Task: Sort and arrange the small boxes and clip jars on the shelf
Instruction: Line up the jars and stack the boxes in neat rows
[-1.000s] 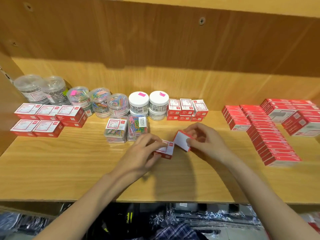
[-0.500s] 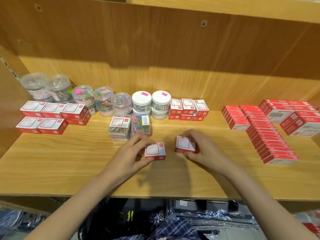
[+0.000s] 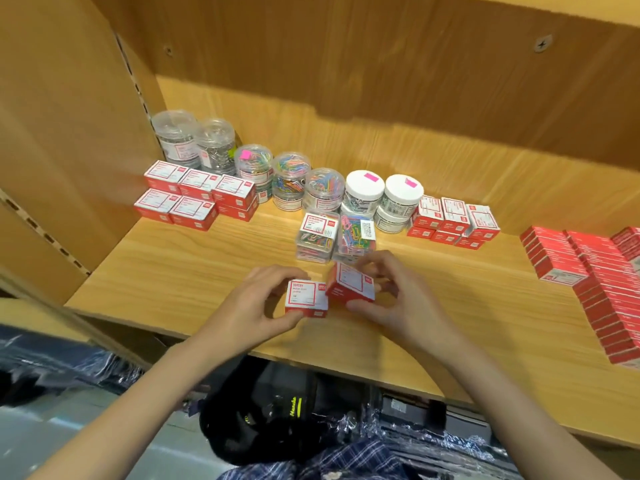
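Note:
Near the front of the wooden shelf (image 3: 180, 282) my left hand (image 3: 254, 306) pinches a small red and white box (image 3: 306, 299) between thumb and fingers. Right beside it my right hand (image 3: 398, 299) grips a second, tilted red and white box (image 3: 353, 285), lifted at one end, and the two boxes touch. Behind them stand two clear square clip boxes (image 3: 317, 237) with coloured clips. Along the back stand clear clip jars (image 3: 289, 180), two white-lidded jars (image 3: 365, 190) and a group of small red boxes (image 3: 453, 220).
Stacked red and white boxes (image 3: 195, 195) sit at the back left beside the shelf's side panel (image 3: 69, 150). Long rows of flat red boxes (image 3: 602, 282) fill the right end. Below the shelf edge lie bagged clothes and a black bag (image 3: 277, 414).
Both hands have brought their boxes together until they touch. The right hand's box is now tilted and lifted. The camera has turned to the left and moved closer.

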Tool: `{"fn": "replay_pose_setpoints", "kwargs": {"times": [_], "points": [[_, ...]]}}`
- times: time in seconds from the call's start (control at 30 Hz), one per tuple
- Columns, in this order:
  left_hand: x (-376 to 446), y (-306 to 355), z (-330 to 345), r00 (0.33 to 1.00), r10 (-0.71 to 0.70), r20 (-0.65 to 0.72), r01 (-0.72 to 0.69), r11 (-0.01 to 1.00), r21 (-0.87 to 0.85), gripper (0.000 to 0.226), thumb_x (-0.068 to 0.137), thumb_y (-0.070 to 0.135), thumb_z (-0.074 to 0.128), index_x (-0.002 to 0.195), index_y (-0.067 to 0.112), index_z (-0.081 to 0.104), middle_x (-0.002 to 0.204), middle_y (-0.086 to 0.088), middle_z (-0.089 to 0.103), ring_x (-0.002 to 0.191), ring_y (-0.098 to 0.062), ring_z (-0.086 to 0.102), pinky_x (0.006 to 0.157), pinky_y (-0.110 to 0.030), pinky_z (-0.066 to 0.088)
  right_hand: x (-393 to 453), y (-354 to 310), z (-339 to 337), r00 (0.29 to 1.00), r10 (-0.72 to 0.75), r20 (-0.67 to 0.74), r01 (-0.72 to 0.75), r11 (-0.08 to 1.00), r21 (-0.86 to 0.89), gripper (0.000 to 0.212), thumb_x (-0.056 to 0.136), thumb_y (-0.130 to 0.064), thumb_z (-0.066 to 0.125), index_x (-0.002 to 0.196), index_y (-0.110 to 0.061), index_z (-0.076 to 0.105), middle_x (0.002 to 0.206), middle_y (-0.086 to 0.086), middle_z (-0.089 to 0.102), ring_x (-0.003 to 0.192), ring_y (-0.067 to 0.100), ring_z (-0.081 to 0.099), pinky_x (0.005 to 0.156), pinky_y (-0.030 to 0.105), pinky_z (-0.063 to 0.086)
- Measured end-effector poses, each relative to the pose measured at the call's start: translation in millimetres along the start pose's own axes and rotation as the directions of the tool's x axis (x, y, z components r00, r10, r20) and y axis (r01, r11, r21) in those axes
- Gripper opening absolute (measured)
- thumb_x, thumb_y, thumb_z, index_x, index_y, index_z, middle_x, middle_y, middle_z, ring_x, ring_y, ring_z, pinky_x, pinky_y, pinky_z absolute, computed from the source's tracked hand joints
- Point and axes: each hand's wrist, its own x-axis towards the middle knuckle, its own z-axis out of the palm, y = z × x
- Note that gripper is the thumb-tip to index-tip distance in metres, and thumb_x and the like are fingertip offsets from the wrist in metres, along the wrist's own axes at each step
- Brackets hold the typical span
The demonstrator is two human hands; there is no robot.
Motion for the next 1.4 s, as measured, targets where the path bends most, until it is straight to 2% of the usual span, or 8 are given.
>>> {"fn": "replay_pose_setpoints", "kwargs": {"times": [0.23,0.4,0.5,0.7,0.9,1.13,1.27,1.4], "points": [[-20.4,-12.6,-24.3,0.991,-0.134,0.015,0.134,0.989,-0.066,0.056,0.074,0.04,0.064,0.124,0.029,0.042,0.107,0.016,0.057,0.099,0.007,0.05,0.083,-0.004,0.037,28.9,-9.7,57.5,0.942,-0.32,0.106,0.337,0.891,-0.305,0.033,0.079,-0.028,0.064,0.105,-0.024,0.044,0.107,0.001,0.058,0.096,0.006,0.046,0.082,0.019,0.037],[-24.8,-22.4,-38.9,0.986,-0.165,0.011,0.165,0.981,-0.101,0.055,0.076,0.022,0.071,0.116,0.041,0.039,0.102,0.018,0.059,0.095,0.005,0.054,0.082,-0.007,0.041,40.8,-17.4,65.8,0.929,-0.281,0.242,0.349,0.881,-0.32,0.043,0.077,-0.024,0.066,0.105,-0.031,0.033,0.107,0.003,0.053,0.092,0.018,0.052,0.077,0.038,0.047],[-24.9,-35.3,-53.6,0.98,-0.197,-0.019,0.195,0.977,-0.087,0.05,0.072,0.034,0.065,0.114,0.045,0.039,0.103,0.013,0.061,0.095,-0.001,0.056,0.082,-0.01,0.044,53.8,-31.7,85.6,0.924,-0.314,0.217,0.373,0.862,-0.344,0.043,0.077,-0.019,0.067,0.104,-0.026,0.035,0.1,0.003,0.053,0.087,0.019,0.051,0.075,0.035,0.041],[-9.8,-57.0,-80.8,0.974,-0.222,-0.054,0.223,0.975,0.013,0.047,0.082,0.01,0.066,0.124,0.018,0.049,0.106,0.008,0.06,0.095,-0.006,0.057,0.081,-0.009,0.043,98.4,-56.6,112.9,0.957,-0.258,0.135,0.291,0.864,-0.412,0.029,0.079,-0.018,0.064,0.097,-0.017,0.041,0.091,0.002,0.049,0.077,0.016,0.045,0.061,0.027,0.027],[6.9,-68.4,-117.7,0.946,-0.231,-0.229,0.234,0.972,-0.012,0.046,0.084,0.005,0.063,0.123,0.023,0.047,0.112,0.002,0.057,0.102,-0.014,0.056,0.086,-0.017,0.041,142.0,-78.7,116.4,0.932,-0.363,0.007,0.355,0.907,-0.228,0.033,0.065,-0.007,0.073,0.088,-0.01,0.049,0.071,-0.003,0.05,0.062,0.01,0.038,0.055,0.015,0.029],[11.8,-82.6,-132.9,0.895,-0.216,-0.389,0.391,0.8,0.456,0.048,0.083,-0.003,0.052,0.131,-0.001,0.044,0.128,-0.02,0.047,0.11,-0.037,0.049,0.09,-0.045,0.044,174.9,-78.1,136.3,0.871,-0.491,-0.029,0.417,0.768,-0.486,0.029,0.062,-0.011,0.069,0.085,-0.008,0.052,0.076,0.008,0.055,0.075,0.02,0.036,0.067,0.024,0.021],[12.3,-81.3,-123.6,0.849,-0.186,-0.494,0.441,0.765,0.47,0.039,0.084,0.005,0.051,0.122,-0.003,0.049,0.126,-0.021,0.046,0.104,-0.036,0.052,0.073,-0.045,0.05,172.5,-67.9,144.0,0.876,-0.482,-0.001,0.416,0.757,-0.505,0.033,0.06,-0.006,0.072,0.088,-0.004,0.056,0.088,0.012,0.054,0.083,0.022,0.042,0.07,0.024,0.03],[3.9,-83.3,-106.8,0.854,-0.072,-0.515,0.364,0.79,0.493,0.035,0.085,0.009,0.046,0.117,-0.003,0.056,0.118,-0.022,0.052,0.103,-0.036,0.046,0.08,-0.044,0.047,172.3,-72.8,141.8,0.883,-0.466,0.051,0.434,0.772,-0.465,0.028,0.067,-0.007,0.073,0.091,-0.005,0.058,0.097,0.011,0.051,0.088,0.026,0.05,0.074,0.027,0.039]]}}
